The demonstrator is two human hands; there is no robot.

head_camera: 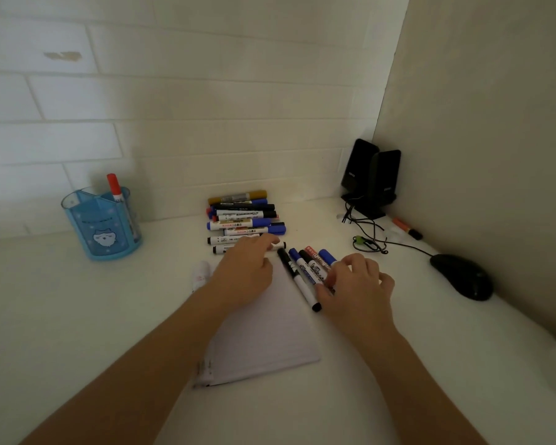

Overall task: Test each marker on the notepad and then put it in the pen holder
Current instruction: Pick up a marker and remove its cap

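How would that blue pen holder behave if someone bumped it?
The pen holder looks like translucent plastic holding only one red-capped marker, so it is probably light and easy to slide. Its wider base suggests it would resist tipping.

A white notepad (264, 335) lies flat mid-counter (77, 316), several capped markers (297, 279) slanting at its far right corner, a marker pile (241, 220) by the back edge, and an upright translucent blue pen holder (103, 226) back-left holding one red-capped marker (114, 186).
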